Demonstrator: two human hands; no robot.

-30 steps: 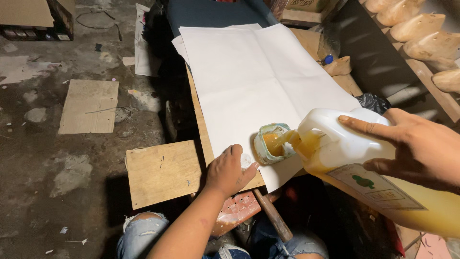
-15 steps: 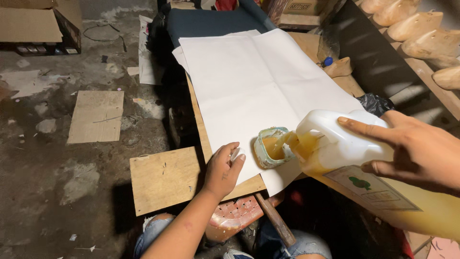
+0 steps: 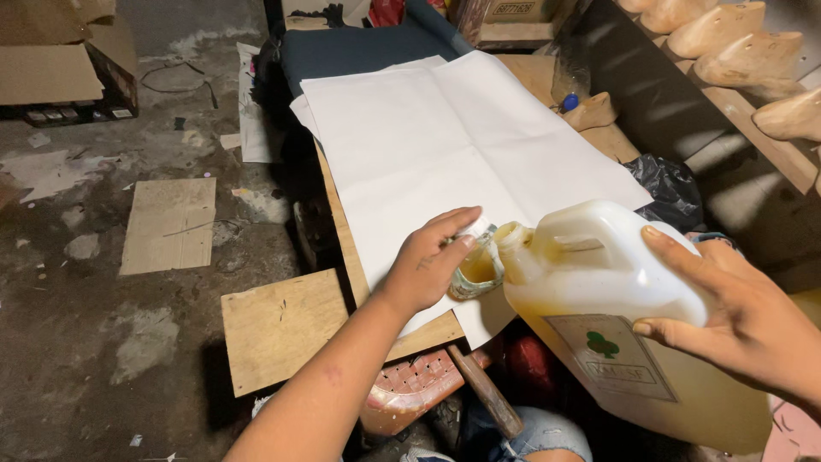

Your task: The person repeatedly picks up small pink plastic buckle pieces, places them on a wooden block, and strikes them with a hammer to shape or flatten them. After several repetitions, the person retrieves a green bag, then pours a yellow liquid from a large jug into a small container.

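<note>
- A small glass jar (image 3: 475, 272) sits at the near edge of the worktop (image 3: 342, 248), on the corner of a big white sheet of paper (image 3: 453, 145). It has yellow liquid in it.
- The left hand (image 3: 428, 261) is curled around the jar, with a snug grip, fingers over its top and side.
- A big white plastic jug (image 3: 599, 291) is tipped over, and its open mouth is right at the jar's rim. The jug is partly full of the same yellow liquid and has a label with a green shape on it.
- The right hand (image 3: 735, 316) holds the jug from the back, with fingers spread wide and pressed flat on its side.
- Under the worktop edge there is a wooden handle (image 3: 485, 392) and a reddish plastic stool (image 3: 410, 393).
- On the gray floor to the left lie flat pieces of cardboard (image 3: 169, 224) and a wooden board (image 3: 282, 325).
- A black plastic bag (image 3: 663, 184) lies to the right of the paper.
- Wooden shoe shapes (image 3: 727, 38) sit on a shelf at the top right.
</note>
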